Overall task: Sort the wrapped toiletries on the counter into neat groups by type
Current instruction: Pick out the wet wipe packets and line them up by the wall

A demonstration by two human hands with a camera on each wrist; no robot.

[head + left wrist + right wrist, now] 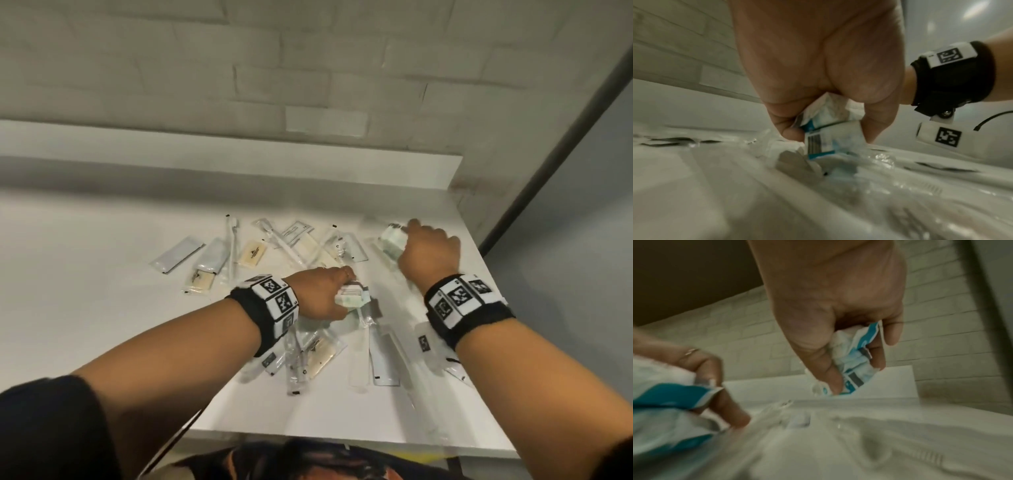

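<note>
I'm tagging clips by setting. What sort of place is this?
Probably a hotel or guest bathroom, though no sink shows. A white counter runs along a pale tiled wall, strewn with wrapped soaps and toothbrushes of the guest kind.

Two bare forearms are reaching over a white counter (85, 274) strewn with clear-wrapped toiletries (308, 246). The left hand (318, 291) is gripping small white-and-blue packets (352, 297) near the middle of the pile. The right hand (430, 251) is gripping a similar packet (394, 241) farther back. Black wristbands (265, 308) with square markers are circling both wrists. A pale brick wall (239, 68) is rising behind.
</note>
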